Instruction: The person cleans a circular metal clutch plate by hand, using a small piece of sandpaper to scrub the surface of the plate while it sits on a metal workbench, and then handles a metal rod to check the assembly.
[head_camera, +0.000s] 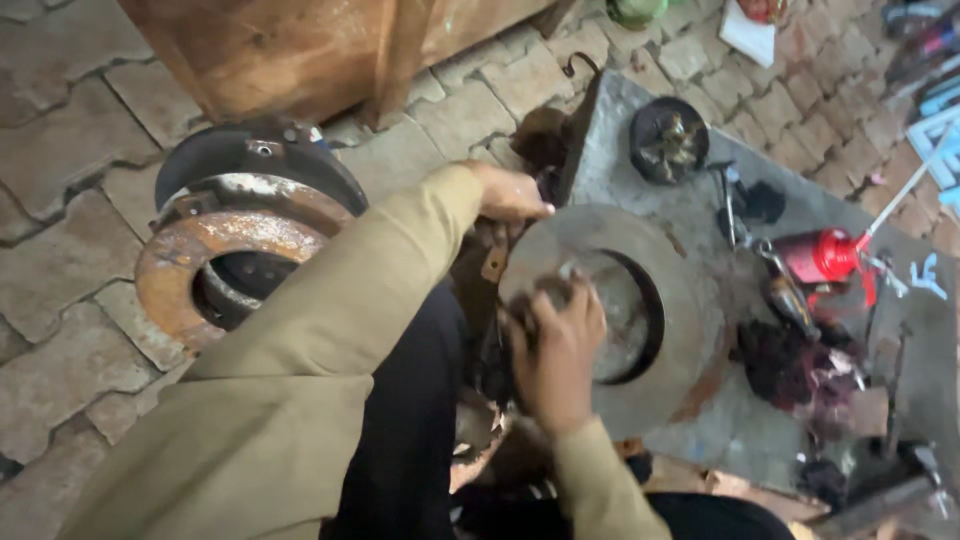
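- Gripping the grey brake disc at its upper rim, my left hand.
- Rubbing its inner edge, my right hand, clenched on something I cannot make out.
- Beside the disc, a red oil can.

A dull grey metal disc with rust-brown patches lies on a grey bench. Right of the disc stands a bright red oil can. Left of the disc, orange-rusted rings rest on brown-grey paving. Both sleeves are olive-khaki.

Worn brick-paved floor, rusty metal cabinet, daylight.
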